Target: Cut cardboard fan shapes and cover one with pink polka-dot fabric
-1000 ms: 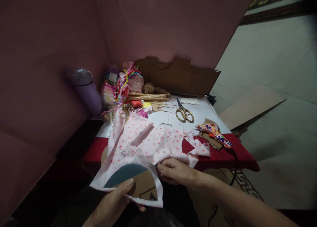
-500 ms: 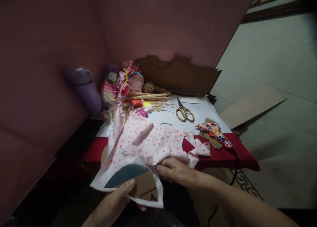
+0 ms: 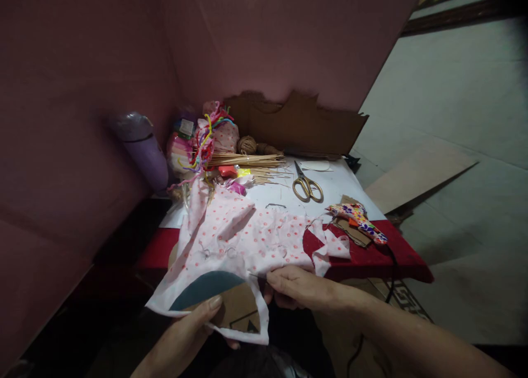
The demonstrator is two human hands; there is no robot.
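The thumb of the left hand [image 3: 196,320] presses on top of a rounded cardboard piece [image 3: 237,306], part blue and part brown, with fingers curled beneath, so that the grip is closed on the card and the pale cloth under it. The right hand [image 3: 295,287] has thumb and forefinger pinched together on a thin pointed tool [image 3: 254,275], too small to identify, its tip at the cloth just right of the card. Card and cloth are at the near edge of the table; the spotted fabric [image 3: 264,232] spreads beyond them over a red cover [image 3: 406,259] and a white sheet [image 3: 338,193]. On the right, a flower-patterned glue gun [image 3: 358,222] lies on cardboard scraps [image 3: 346,234]. Farther off are gold-handled scissors [image 3: 304,180], then, to the left, wooden sticks [image 3: 247,160], a twine ball [image 3: 247,145] and colourful pipe cleaners [image 3: 209,127]. A purple bottle [image 3: 146,158] is at far left, and torn cardboard [image 3: 297,127] leans against the far wall [image 3: 268,48]
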